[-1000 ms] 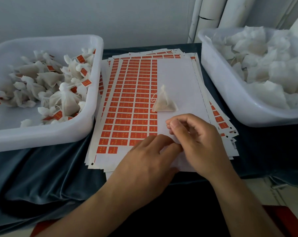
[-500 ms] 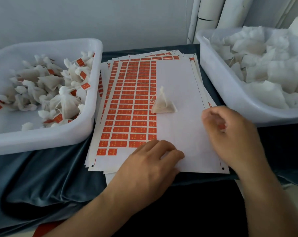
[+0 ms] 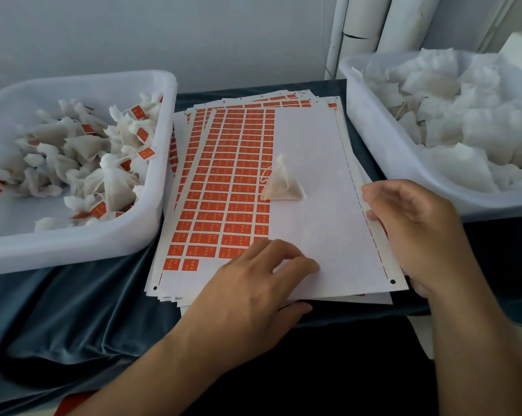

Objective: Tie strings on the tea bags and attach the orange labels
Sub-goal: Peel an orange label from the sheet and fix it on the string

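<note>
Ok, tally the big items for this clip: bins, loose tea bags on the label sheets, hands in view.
White bins: 2 (left bin, right bin)
Tea bag on the label sheets: 1 (tea bag)
Hands: 2 (left hand, right hand)
Total: 5
</note>
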